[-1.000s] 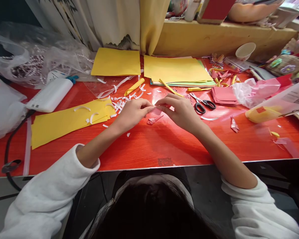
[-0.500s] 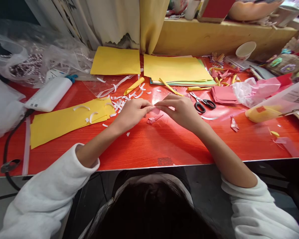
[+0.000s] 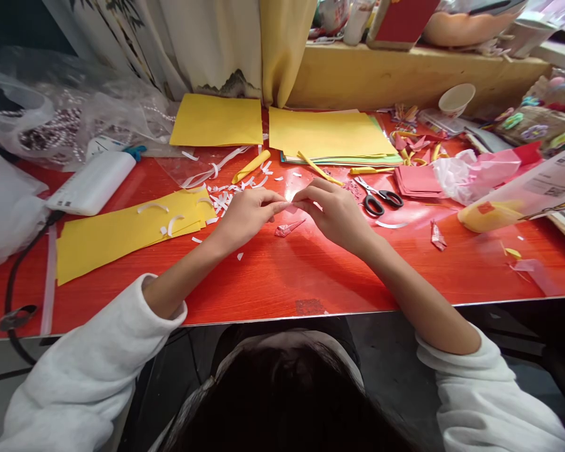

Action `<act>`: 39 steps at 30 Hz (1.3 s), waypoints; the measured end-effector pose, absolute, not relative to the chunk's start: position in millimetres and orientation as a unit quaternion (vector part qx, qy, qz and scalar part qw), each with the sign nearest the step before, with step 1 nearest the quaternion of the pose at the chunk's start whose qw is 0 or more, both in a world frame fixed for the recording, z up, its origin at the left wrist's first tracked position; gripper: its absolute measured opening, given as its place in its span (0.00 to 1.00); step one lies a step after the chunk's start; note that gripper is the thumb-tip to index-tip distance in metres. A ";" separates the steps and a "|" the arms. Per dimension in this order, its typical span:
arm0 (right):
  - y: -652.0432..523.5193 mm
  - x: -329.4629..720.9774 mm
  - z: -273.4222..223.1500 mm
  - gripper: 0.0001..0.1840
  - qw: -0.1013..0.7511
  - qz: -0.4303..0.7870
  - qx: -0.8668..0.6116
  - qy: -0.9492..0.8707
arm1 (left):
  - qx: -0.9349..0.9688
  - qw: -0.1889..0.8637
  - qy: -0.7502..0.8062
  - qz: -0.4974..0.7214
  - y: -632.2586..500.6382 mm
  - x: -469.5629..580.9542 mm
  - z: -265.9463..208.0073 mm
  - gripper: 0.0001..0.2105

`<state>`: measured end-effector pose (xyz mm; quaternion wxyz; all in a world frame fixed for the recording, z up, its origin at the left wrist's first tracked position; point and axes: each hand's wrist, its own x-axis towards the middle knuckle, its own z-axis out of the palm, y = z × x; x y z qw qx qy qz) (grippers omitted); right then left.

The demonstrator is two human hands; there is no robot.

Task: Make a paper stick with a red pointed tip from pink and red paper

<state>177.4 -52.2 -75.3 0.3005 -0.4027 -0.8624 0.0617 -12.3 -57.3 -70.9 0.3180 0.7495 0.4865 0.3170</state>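
Over the middle of the red table point(image 3: 263, 276), my left hand point(image 3: 249, 213) and my right hand point(image 3: 334, 210) meet fingertip to fingertip. Both are closed in a pinch. A tiny pale bit shows between the tips, too small to name. Just below them lies a folded pink paper piece point(image 3: 289, 228). White paper scraps point(image 3: 223, 199) are scattered beside my left hand. To the right of my right hand rest black-handled scissors point(image 3: 381, 198), blades apart, and a curved white paper strip point(image 3: 392, 225).
Yellow paper strips point(image 3: 122, 232) lie at left, near a white power bank point(image 3: 94, 182). Yellow sheets point(image 3: 329, 133) are stacked at the back. Red paper squares point(image 3: 418, 181), crumpled pink tissue point(image 3: 471, 172) and another folded piece point(image 3: 437, 235) sit at right. A black cable point(image 3: 14, 276) crosses the left edge.
The view has shifted slightly. My right hand's fingers look a little more bent, while both hands stay pinched together at the same spot.
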 end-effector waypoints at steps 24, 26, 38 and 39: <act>-54.3 175.3 -68.0 0.19 0.324 0.183 -0.440 -0.818 | 0.673 0.382 0.487 0.405 -58.0 -10.4 -73.6 0.12; -53.5 175.7 -67.9 0.18 0.340 0.265 -0.434 -0.791 | 0.686 0.347 0.489 0.414 -59.6 -10.1 -71.8 0.11; -50.3 180.3 -73.2 0.18 0.369 0.354 -0.405 -0.758 | 0.703 0.329 0.478 0.412 -60.6 -10.0 -67.7 0.07; -50.6 180.3 -74.0 0.19 0.366 0.331 -0.406 -0.769 | 0.694 0.349 0.479 0.408 -59.8 -10.3 -67.8 0.08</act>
